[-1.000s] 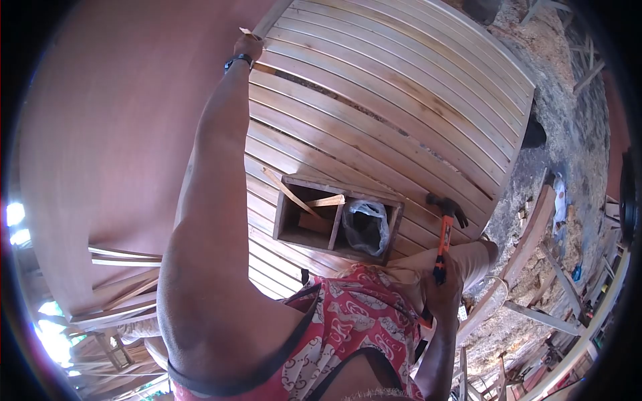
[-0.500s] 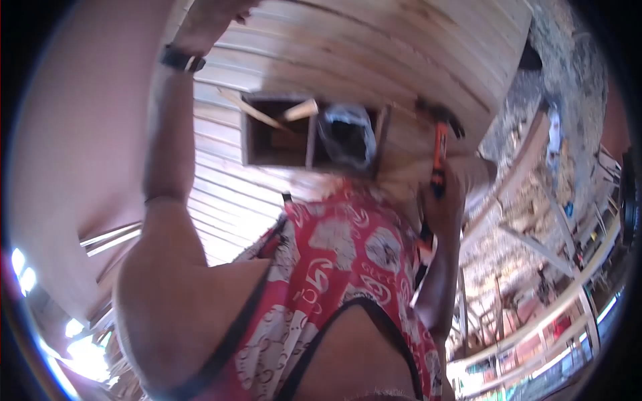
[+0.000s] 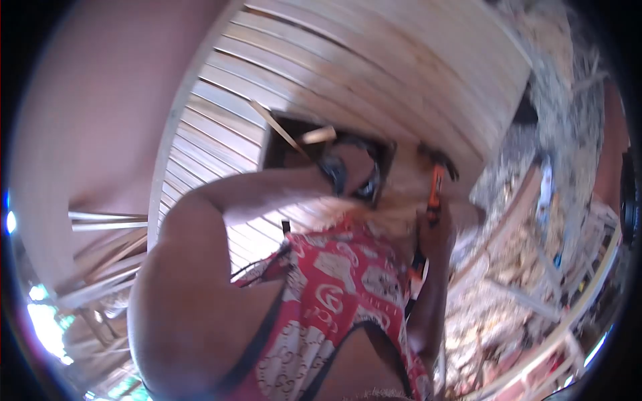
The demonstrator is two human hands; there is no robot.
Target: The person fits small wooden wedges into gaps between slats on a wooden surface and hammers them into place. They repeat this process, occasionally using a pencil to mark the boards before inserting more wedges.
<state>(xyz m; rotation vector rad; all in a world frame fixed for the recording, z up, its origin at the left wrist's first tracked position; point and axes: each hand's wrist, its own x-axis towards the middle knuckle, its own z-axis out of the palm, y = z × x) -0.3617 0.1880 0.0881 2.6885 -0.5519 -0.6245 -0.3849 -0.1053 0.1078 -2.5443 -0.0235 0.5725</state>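
My left hand (image 3: 353, 166) is down inside the right compartment of a dark two-part wooden box (image 3: 386, 172), at the clear plastic bag (image 3: 332, 168) lining it. Blur and the bag hide its fingers, so its grip cannot be made out. At the right, my right hand (image 3: 435, 230) is wrapped round the handle of a hammer (image 3: 437, 186) with an orange and black grip. The hammer's dark head points away from me, over the boards. A thin wooden strip (image 3: 275, 125) and a short wood piece (image 3: 319, 135) stick out of the box's left compartment.
The box rests on a large slatted wooden panel (image 3: 294, 57). Several loose timber strips (image 3: 107, 224) lie at the left. On the right are rough rubble ground (image 3: 515, 240) and a long curved-looking wooden rail (image 3: 555, 341).
My left hand has come down from the upper left of the panel into the box's right compartment. The right hand still holds the hammer, and the view has shifted.
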